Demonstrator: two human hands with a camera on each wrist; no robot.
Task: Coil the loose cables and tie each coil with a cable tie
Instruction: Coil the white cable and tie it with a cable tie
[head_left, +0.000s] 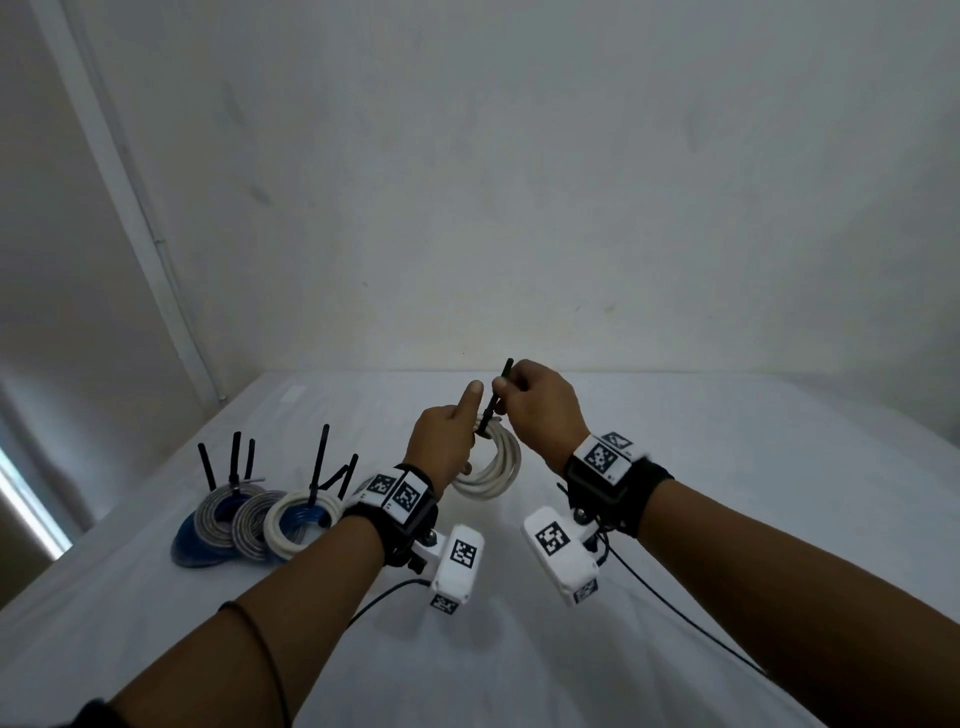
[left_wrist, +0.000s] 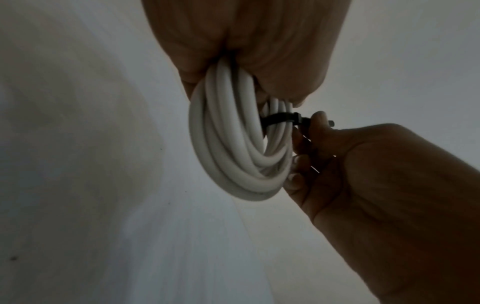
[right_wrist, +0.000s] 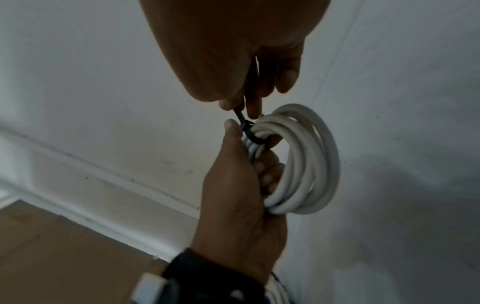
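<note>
Pulling the black tie tight around the white coil, held in the air above the counter (head_left: 675, 519).

The left hand (head_left: 441, 447) grips the white coil (head_left: 493, 467) with curled fingers, and the right hand (head_left: 540, 405) pinches the tail of the cable tie (head_left: 496, 397). If the left grip loosens during the pull, I think the loops may slide apart and the tie would catch only some of them. The finished coils (head_left: 260, 514) lie well apart at the left.
</note>
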